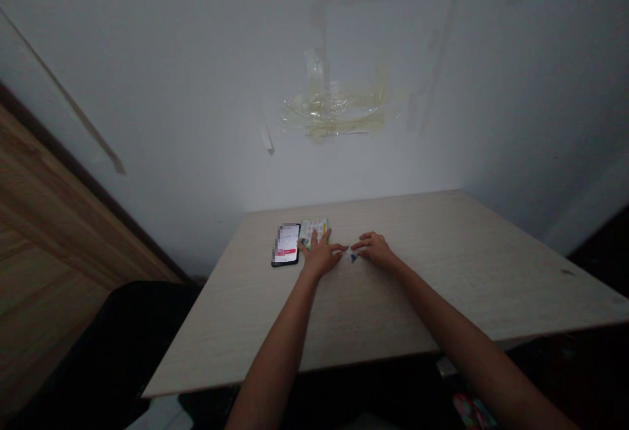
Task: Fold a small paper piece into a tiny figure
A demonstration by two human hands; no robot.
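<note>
My left hand [319, 254] lies with its fingers spread over a small printed sheet or packet [314, 225], which is white with green, yellow and blue areas and partly hidden under the fingers. Its thumb stretches right, to the edge of a small white and blue piece [353, 255], perhaps paper or a sticker. From the other side my right hand [375, 248] pinches that piece between thumb and fingers, low over the table. Just left of the printed sheet lies a phone [286, 244] in a black case, its screen lit and partly blurred out.
A pale wooden table [393, 312] stands against a grey-white wall [196, 89] with old clear tape [339, 109] on it. At the left is a wooden panel [49, 240] beside a dark object, perhaps a chair [132, 325]. Cloth-like items show below the table's front edge.
</note>
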